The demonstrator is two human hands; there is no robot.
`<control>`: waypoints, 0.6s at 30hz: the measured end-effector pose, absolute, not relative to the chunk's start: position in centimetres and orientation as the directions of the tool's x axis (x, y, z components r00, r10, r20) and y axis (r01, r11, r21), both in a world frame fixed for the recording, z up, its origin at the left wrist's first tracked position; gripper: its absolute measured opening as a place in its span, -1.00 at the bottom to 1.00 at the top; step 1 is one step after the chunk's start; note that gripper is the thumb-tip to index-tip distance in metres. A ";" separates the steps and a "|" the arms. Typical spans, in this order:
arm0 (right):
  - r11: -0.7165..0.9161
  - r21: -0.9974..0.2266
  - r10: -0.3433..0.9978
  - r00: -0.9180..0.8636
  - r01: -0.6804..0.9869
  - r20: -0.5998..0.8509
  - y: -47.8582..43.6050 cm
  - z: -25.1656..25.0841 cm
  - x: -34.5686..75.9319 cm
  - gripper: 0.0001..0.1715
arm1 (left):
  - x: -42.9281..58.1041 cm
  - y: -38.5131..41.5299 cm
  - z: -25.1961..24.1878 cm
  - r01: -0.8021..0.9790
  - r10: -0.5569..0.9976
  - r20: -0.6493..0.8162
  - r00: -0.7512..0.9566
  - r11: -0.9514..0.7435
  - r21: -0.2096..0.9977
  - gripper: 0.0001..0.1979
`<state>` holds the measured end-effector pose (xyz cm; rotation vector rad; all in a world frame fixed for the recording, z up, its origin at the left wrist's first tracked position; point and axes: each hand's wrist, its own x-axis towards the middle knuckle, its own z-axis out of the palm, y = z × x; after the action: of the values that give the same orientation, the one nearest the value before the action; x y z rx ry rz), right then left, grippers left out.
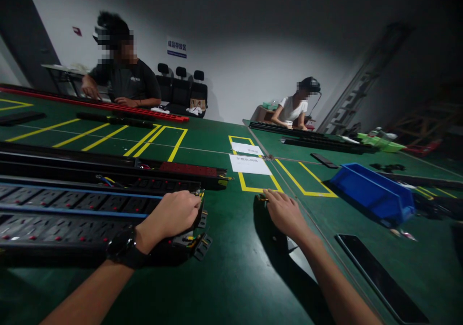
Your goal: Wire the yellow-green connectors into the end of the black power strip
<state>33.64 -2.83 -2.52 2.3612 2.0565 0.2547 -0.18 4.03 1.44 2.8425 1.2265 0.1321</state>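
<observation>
Several long black power strips (65, 226) with rows of sockets and red dots lie side by side at the left. Over their right end is my left hand (175, 214), fingers curled and closed; what they grip is hidden. Yellow-green wire ends (190, 238) and a loose dark end plate (203, 247) stick out beside it. My right hand (285, 211) is apart from the strips, low over the green table, its fingers closed at a small dark and brass-coloured piece (262, 198), too small to name. A pale flat object (302, 257) shows partly under my right wrist.
A blue bin (372, 192) and a phone (379, 274) lie to the right. White paper labels (249, 164) and yellow tape outlines mark the table (231, 277). Across it, two people (132, 86) work at a red rail (144, 113) and black strips (289, 128).
</observation>
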 end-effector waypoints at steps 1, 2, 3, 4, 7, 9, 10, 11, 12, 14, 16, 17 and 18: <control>-0.130 0.101 0.986 0.118 0.986 0.118 -2.7 -2.8 33.6 -0.42 | -0.2 4.0 1.5 0.723 0.727 0.062 0.684 -0.687 0.075 -0.72; -0.123 0.095 0.987 0.112 0.988 0.114 -2.6 -3.0 33.6 -0.44 | -0.2 4.0 1.5 0.723 0.727 0.063 0.684 -0.687 0.076 -0.72; -0.119 0.088 0.988 0.110 0.989 0.108 -2.6 -3.2 33.6 -0.45 | -0.2 4.0 1.5 0.724 0.728 0.061 0.683 -0.685 0.077 -0.72; -0.115 0.082 0.989 0.107 0.990 0.101 -2.5 -3.4 33.6 -0.47 | -0.2 3.9 1.6 0.725 0.729 0.059 0.682 -0.684 0.077 -0.72; -0.099 0.056 0.993 0.095 0.993 0.072 -2.3 -3.5 33.6 -0.51 | -0.1 3.8 1.8 0.730 0.734 0.055 0.677 -0.680 0.073 -0.72; -0.099 0.034 0.993 0.096 0.995 0.069 -2.3 -3.4 33.5 -0.53 | -0.1 3.8 1.8 0.733 0.736 0.053 0.674 -0.676 0.071 -0.72; -0.103 0.024 0.992 0.101 0.994 0.074 -2.3 -3.3 33.5 -0.53 | -0.1 3.7 1.9 0.734 0.738 0.053 0.673 -0.675 0.070 -0.72; -0.112 0.015 0.991 0.110 0.994 0.082 -2.3 -3.1 33.5 -0.53 | -0.1 3.7 1.8 0.735 0.738 0.053 0.672 -0.674 0.068 -0.72; -0.122 0.009 0.988 0.121 0.992 0.091 -2.3 -3.0 33.4 -0.52 | -0.1 3.7 1.8 0.734 0.737 0.054 0.673 -0.675 0.066 -0.72; -0.142 0.003 0.984 0.141 0.990 0.110 -2.3 -2.9 33.3 -0.52 | -0.2 3.7 1.7 0.730 0.733 0.057 0.678 -0.681 0.063 -0.72; -0.151 -0.001 0.979 0.150 0.989 0.137 -2.3 -2.9 33.3 -0.52 | -0.2 3.7 1.6 0.726 0.729 0.059 0.682 -0.685 0.062 -0.72; -0.151 -0.003 0.977 0.149 0.989 0.155 -2.3 -3.0 33.3 -0.53 | -0.3 3.8 1.5 0.725 0.728 0.061 0.683 -0.686 0.062 -0.72; -0.147 -0.004 0.973 0.145 0.989 0.177 -2.3 -3.1 33.4 -0.54 | -0.3 3.8 1.4 0.723 0.726 0.065 0.685 -0.688 0.063 -0.72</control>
<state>33.36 -2.29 -3.12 2.4645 2.1245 0.2147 -0.30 3.82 1.40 2.8541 1.2279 0.1316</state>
